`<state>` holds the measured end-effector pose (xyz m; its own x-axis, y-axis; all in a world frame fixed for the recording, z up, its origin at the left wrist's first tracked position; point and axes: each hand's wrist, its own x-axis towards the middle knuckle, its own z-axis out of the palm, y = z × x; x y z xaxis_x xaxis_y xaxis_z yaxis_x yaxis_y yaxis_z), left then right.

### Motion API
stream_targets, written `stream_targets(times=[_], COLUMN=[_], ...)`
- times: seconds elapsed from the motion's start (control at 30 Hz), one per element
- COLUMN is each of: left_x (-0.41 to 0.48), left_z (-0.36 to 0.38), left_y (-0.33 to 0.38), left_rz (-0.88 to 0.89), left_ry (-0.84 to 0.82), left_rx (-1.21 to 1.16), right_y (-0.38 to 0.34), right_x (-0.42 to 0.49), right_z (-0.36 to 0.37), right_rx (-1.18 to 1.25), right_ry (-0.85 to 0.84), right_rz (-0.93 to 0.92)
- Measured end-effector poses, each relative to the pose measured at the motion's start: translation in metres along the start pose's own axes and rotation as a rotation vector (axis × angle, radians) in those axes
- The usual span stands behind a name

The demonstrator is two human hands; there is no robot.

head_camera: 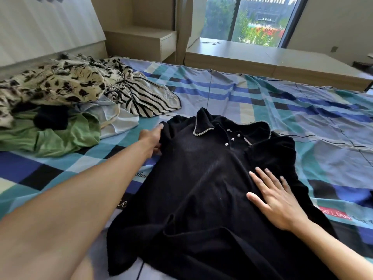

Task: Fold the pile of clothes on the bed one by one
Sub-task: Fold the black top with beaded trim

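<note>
A black collared dress (201,188) with pearl trim and pearl buttons lies spread face up on the bed, collar away from me. My left hand (152,138) grips the fabric at its left shoulder, fingers curled into the edge. Flat on the right side of its chest rests my right hand (276,199), fingers straight and spread. The pile of clothes (66,93) sits at the left: a cream and black print piece, a black and white striped piece, a green garment, a pale blue one and something black.
The bed carries a blue, teal and black plaid sheet (282,110). A headboard (40,33) stands at the left, a bedside cabinet (145,43) behind it, and a low window ledge (262,57) runs along the far edge.
</note>
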<state>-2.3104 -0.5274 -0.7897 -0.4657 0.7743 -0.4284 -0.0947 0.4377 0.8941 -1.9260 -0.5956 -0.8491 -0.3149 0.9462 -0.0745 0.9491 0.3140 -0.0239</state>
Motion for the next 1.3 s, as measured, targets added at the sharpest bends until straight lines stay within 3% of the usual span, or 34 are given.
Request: stream_targets(times=[0.1,0.2,0.33,0.43,0.57,0.7,0.83,1.0,1.13,1.23,1.3], left_x=[-0.003,0.001,0.012,0.018,0.025,0.040,0.050,0.054,0.060,0.056,0.044], left_z=[0.005,0.004,-0.004,-0.012,-0.027,-0.051,-0.060,-0.059,-0.064,-0.061,-0.046], left_y=[0.006,0.010,0.013,0.010,0.003,-0.011,-0.019,-0.021,-0.020,-0.002,0.016], left_rz=[-0.061,-0.115,-0.047,0.037,0.114,0.030,0.060,0.126,0.167,0.264,0.387], left_ry=[-0.188,-0.234,-0.167,-0.095,0.154,0.385,0.301,0.246,0.431,0.519,0.475], left_rx=[0.037,0.018,-0.210,-0.298,-0.230,-0.081,0.019,0.372,0.220,0.097,0.094], right_y=[-0.002,-0.007,-0.036,-0.081,-0.143,-0.182,-0.196,-0.216,-0.226,-0.225,-0.224], right_x=[0.000,-0.003,0.014,0.045,0.087,0.105,0.098,0.127,0.114,0.111,0.113], right_z=[-0.004,-0.007,-0.024,-0.042,-0.052,-0.034,-0.001,-0.029,-0.006,0.011,0.009], right_rx=[-0.004,-0.022,0.007,0.158,0.374,0.428,0.211,0.467,0.312,0.244,0.285], right_ry=[-0.005,-0.025,0.038,0.162,0.107,-0.030,-0.059,0.181,-0.010,0.018,0.005], right_rz=[0.005,0.029,0.144,0.107,-0.049,-0.114,-0.083,-0.018,-0.123,-0.125,-0.135])
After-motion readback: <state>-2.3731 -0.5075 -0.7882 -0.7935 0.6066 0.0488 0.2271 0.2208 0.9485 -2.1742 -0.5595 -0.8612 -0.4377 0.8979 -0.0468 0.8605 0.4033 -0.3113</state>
